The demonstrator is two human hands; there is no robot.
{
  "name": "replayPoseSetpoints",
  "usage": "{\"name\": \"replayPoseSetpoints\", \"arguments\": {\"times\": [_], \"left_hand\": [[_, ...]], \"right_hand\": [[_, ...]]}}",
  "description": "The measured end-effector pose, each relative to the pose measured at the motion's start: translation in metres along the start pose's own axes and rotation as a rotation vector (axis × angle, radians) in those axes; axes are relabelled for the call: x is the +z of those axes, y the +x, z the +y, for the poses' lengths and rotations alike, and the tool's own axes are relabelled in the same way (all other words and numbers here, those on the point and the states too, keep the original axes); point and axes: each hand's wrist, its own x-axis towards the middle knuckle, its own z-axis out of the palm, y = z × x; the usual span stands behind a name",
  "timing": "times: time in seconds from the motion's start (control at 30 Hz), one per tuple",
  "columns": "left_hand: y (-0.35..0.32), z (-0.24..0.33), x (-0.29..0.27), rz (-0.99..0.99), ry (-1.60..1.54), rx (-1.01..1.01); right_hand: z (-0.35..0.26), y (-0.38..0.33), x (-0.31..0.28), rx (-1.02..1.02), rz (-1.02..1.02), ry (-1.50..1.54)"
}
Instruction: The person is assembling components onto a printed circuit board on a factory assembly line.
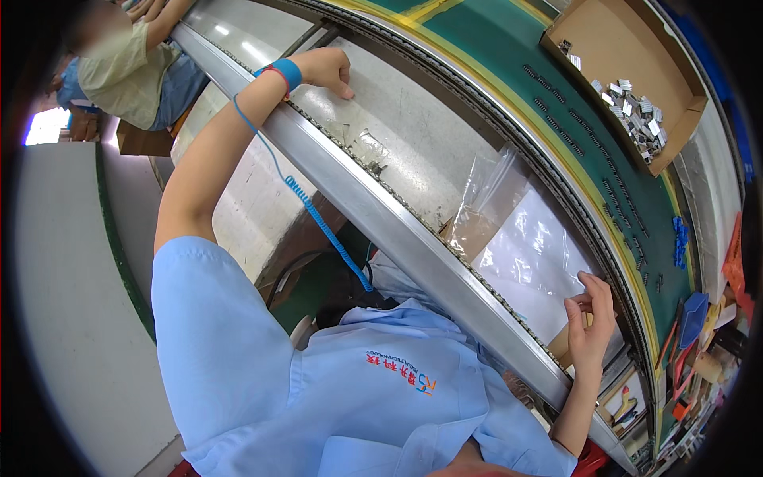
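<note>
My left hand (324, 70), with a blue wrist strap (284, 75) above it, is over the pale metal surface (397, 151) at upper left. Its fingers curl inward, and I see nothing in them. At lower right my right hand (590, 326) is open, thumb apart from its bent fingers, and empty. It hovers by the edge of a white sheet (528, 262) in the channel. Clear plastic bags (482, 195) lie at the sheet's far-left end. A coiled blue cord (326, 226) runs from the strap down towards my lap.
Beyond the metal rail (381, 215) and chain track, small black spring-like parts (608, 159) lie in rows on a green belt (493, 56). A cardboard box (668, 79) holds silvery metal pieces (636, 111). Blue parts (679, 241) lie nearby. Another person (131, 75) sits at upper left.
</note>
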Motion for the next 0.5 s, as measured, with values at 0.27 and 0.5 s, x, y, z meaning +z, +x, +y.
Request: {"name": "replayPoseSetpoints", "arguments": {"times": [0.27,0.5], "left_hand": [[0.0,0.013,0.004,-0.058,0.029,0.004],[-0.004,0.024,0.003,0.028,0.089,0.035]], "right_hand": [[0.019,0.004,-0.005,0.049,0.056,0.168],[0.022,0.006,-0.003,0.143,0.08,0.266]]}}
